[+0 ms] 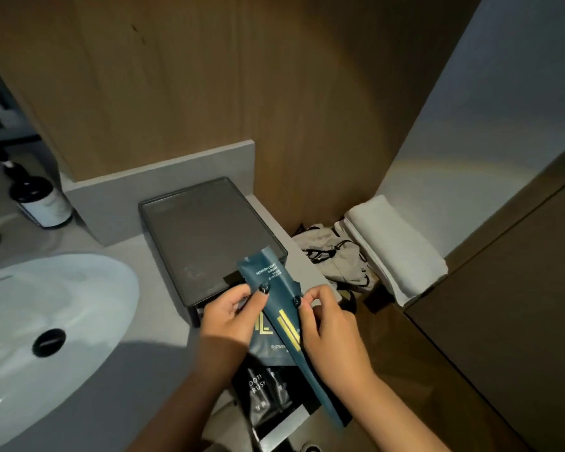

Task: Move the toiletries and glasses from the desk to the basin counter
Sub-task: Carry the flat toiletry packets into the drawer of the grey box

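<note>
Both my hands hold a bundle of flat toiletry packets over the near right corner of the grey basin counter. My left hand and my right hand pinch a long teal packet with gold stripes, tilted so its top end lies over the front corner of a dark tray. Under it I grip a shower packet and black toothbrush packets. No glasses are in view.
A white basin with a black drain sits at the left. A dark bottle stands at the back left. Right of the counter, a folded white towel and crumpled bags lie on a lower shelf. Wood panelling rises behind.
</note>
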`<state>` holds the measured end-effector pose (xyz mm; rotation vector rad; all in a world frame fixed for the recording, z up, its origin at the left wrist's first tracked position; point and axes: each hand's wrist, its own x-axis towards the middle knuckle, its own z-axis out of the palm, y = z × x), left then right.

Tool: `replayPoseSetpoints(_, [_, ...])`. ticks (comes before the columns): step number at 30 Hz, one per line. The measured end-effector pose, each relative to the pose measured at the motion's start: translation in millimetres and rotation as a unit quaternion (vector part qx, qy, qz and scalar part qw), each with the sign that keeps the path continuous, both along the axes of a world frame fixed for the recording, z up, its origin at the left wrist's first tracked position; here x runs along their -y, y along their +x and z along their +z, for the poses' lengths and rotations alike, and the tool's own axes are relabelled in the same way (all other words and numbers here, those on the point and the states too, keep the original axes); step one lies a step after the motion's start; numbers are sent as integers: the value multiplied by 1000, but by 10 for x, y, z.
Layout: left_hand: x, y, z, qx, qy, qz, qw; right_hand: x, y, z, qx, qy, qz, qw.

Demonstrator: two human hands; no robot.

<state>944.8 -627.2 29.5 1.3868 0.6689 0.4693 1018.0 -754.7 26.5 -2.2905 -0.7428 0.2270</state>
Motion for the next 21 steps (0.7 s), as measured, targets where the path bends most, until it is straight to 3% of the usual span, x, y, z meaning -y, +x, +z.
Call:
replayPoseSetpoints(7, [131,137,-165,-136,87,125,979,213,271,30,-17,-38,130,991])
replayPoseSetpoints(13, [275,160,-280,-140,88,142,976,413,347,29,-24,-43,186,981])
replayPoseSetpoints(21, [195,71,-242,-100,38,121,987,424,145,-1,-1,-59,158,986])
